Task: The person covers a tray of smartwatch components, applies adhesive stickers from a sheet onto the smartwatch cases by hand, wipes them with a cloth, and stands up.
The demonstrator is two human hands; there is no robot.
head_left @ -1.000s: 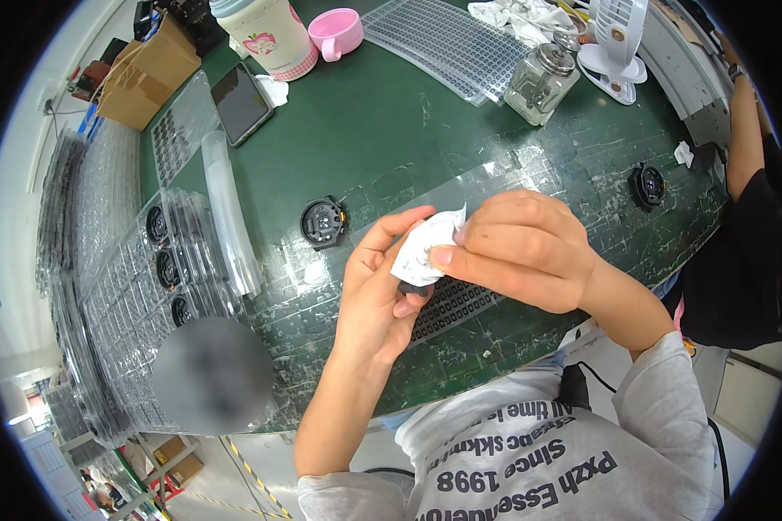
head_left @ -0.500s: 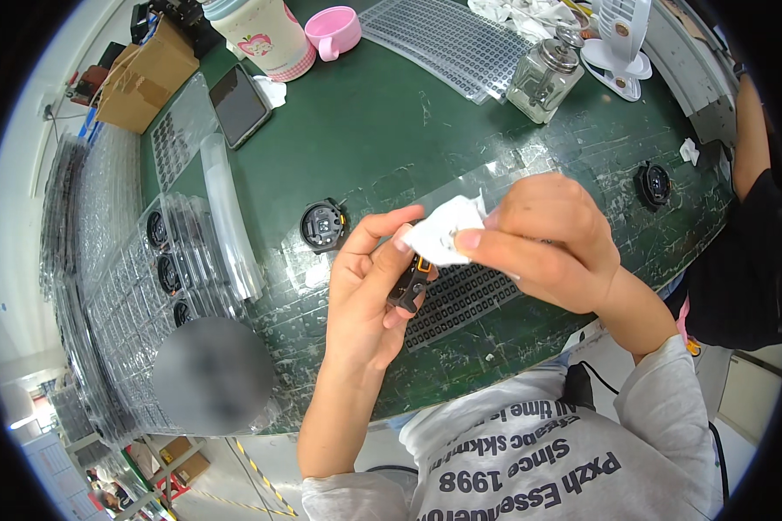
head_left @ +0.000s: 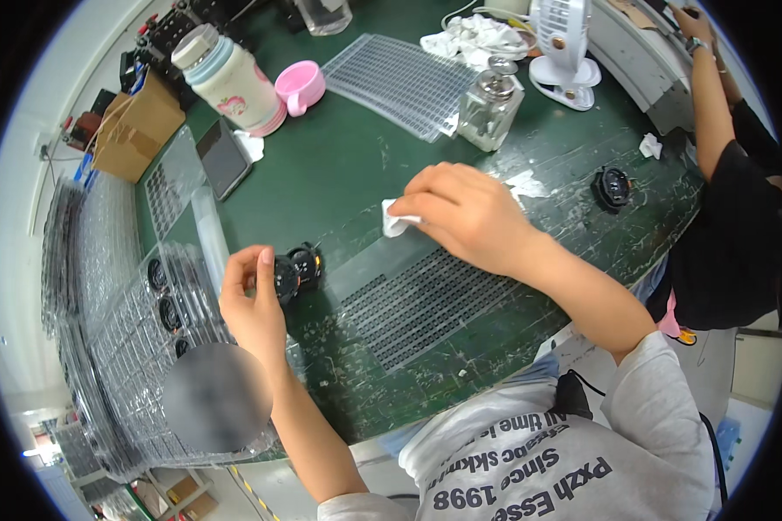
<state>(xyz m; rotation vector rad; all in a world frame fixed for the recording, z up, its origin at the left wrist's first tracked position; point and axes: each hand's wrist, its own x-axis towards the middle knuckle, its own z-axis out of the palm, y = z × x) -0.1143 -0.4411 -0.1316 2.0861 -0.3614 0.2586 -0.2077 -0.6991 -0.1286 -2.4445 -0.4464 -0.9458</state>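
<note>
A person in a grey printed sweatshirt works at a worn dark green table [head_left: 339, 174], seen from above. A second ago both hands met in front of the chest, the right one rubbing a small white wiping cloth over a part held in the left; now they have drawn apart. The left hand [head_left: 250, 300] has swung out to the left, fingers pinched around a small round black part [head_left: 284, 278] held on edge just above the table, touching or just beside a second round black part with an orange fleck [head_left: 307, 265] that lies there. The right hand [head_left: 469, 213] has moved away towards the far side, fingers curled and pressing the white wiping cloth [head_left: 394, 219] down on the tabletop. Judging by this, the wiping of that part looks finished and it is being set down or sorted. Between the hands lies a clear ribbed plastic tray [head_left: 426, 300]. Stacked clear trays with round black parts [head_left: 139, 330] sit at the left edge. Farther off stand a pale green flask with a pink base [head_left: 226, 78], a pink cup [head_left: 300, 85], a glass dispenser bottle [head_left: 488, 108] and a small white desk fan [head_left: 565, 43]. Another person's arm [head_left: 712, 95] reaches in at the right
</note>
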